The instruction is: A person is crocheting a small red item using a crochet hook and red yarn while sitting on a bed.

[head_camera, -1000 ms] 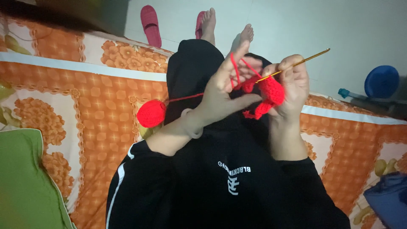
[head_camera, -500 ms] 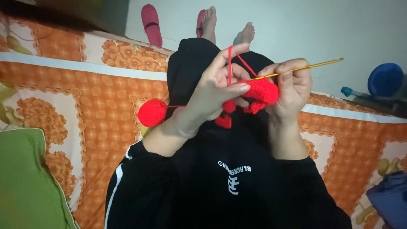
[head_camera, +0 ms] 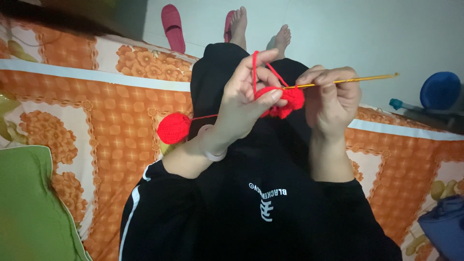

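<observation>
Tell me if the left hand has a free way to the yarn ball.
Probably yes: the yarn ball lies on the bedspread beside the left hand's wrist, uncovered, but that hand is holding the red crochet piece.

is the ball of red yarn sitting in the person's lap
No, the ball of red yarn lies on the orange patterned bedsheet, beside the person's leg.

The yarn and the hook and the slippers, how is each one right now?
Left hand: raised, pinching the red crochet piece, yarn strand looped over its finger.
Right hand: shut on the gold crochet hook.
Gold crochet hook: level, tip in the piece.
Yarn ball: wound, lying on the orange bedsheet.
Pink slippers: on the floor, not worn.
</observation>
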